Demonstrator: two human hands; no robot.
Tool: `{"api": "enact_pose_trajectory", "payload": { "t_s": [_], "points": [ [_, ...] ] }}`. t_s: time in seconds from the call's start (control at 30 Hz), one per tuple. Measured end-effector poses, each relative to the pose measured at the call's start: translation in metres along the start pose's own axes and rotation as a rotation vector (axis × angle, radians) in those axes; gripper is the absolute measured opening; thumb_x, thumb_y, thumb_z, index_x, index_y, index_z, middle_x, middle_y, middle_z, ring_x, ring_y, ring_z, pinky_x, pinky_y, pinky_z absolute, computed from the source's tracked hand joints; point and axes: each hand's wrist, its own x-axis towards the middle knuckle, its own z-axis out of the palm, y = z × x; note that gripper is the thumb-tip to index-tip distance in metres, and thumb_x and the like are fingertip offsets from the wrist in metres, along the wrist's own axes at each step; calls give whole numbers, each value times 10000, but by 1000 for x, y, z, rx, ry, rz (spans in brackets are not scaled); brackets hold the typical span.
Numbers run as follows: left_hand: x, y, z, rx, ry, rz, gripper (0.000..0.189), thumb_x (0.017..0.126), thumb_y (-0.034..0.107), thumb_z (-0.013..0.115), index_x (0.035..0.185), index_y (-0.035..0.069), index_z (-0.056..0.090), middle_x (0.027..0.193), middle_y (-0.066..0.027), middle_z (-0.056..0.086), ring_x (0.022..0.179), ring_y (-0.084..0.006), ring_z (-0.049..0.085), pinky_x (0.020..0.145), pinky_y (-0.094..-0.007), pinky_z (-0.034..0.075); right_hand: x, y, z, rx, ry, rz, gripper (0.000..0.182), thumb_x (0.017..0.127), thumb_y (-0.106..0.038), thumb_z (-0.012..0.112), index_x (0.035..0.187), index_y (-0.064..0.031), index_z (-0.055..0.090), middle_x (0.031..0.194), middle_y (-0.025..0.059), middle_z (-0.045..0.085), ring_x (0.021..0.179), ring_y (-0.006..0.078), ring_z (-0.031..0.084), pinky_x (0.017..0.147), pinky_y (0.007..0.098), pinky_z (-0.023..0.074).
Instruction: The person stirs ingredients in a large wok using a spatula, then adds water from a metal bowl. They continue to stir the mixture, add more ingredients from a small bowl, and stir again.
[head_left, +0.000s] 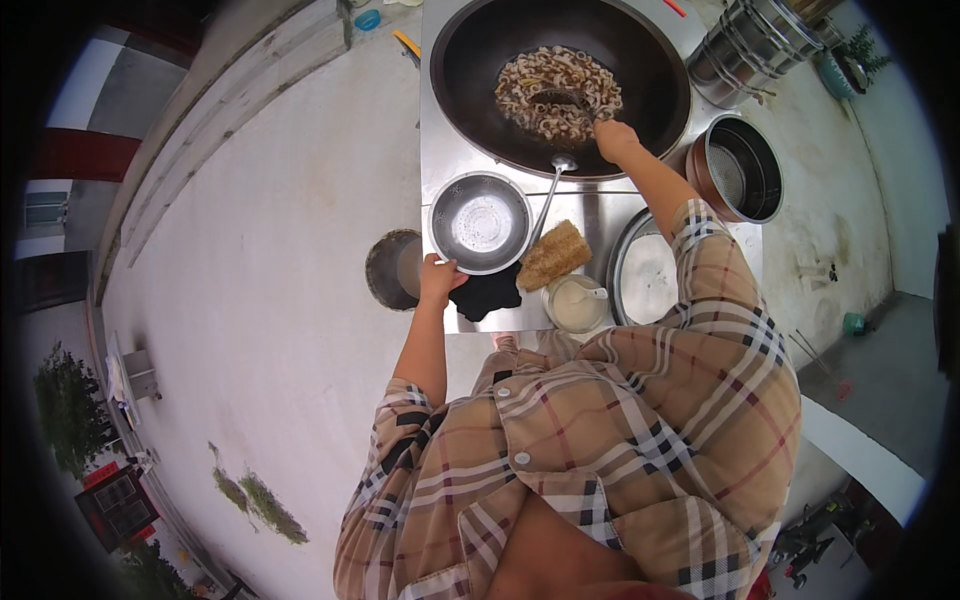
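Note:
At the far side of the steel worktop, a large dark wok (472, 82) holds sliced, browned food (559, 67) in dark liquid. My right hand (616, 141) grips the handle of a dark spatula or ladle (559, 97), its head down among the pieces. My left hand (441, 279) pinches the near-left rim of a metal bowl (480, 221), which has only a little wetness inside. Between bowl and wok lies a metal ladle (551, 196), its bowl end on the wok's rim. Beside the bowl rests a loofah scrubber (555, 256).
A jar of pale contents with a spoon (576, 304), a black cloth (487, 296) and a round metal tray (649, 274) occupy the near worktop. On the right stand a deep pot (735, 169) and a stacked steel steamer (750, 52). A round bin (390, 270) is at the left.

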Motion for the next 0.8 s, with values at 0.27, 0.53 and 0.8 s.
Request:
{"api": "enact_pose_trajectory", "payload": {
  "t_s": [0.27, 0.53, 0.8],
  "points": [
    [8, -12, -8, -63, -37, -3, 267, 793, 14, 504, 1017, -46, 373, 788, -166, 569, 595, -213, 609, 483, -252, 514, -28, -24, -27, 105, 148, 37, 235, 816, -116, 414, 1004, -32, 526, 970, 182, 588, 901, 328, 578, 740, 401, 482],
    [17, -1, -22, -177, -52, 29, 238, 742, -14, 474, 964, -23, 388, 738, -134, 541, 485, -175, 546, 382, -228, 450, -58, -77, -29, 232, 175, 150, 277, 813, -106, 413, 1043, 0, 526, 987, 173, 590, 913, 325, 577, 766, 392, 475],
    [-54, 36, -60, -430, -113, 186, 241, 763, -26, 448, 994, 12, 387, 795, -93, 523, 578, -154, 526, 447, -210, 424, -66, -158, -23, 354, 24, 281, 235, 782, -83, 471, 954, -51, 628, 1025, 135, 593, 972, 268, 566, 800, 350, 467]
  ]
}}
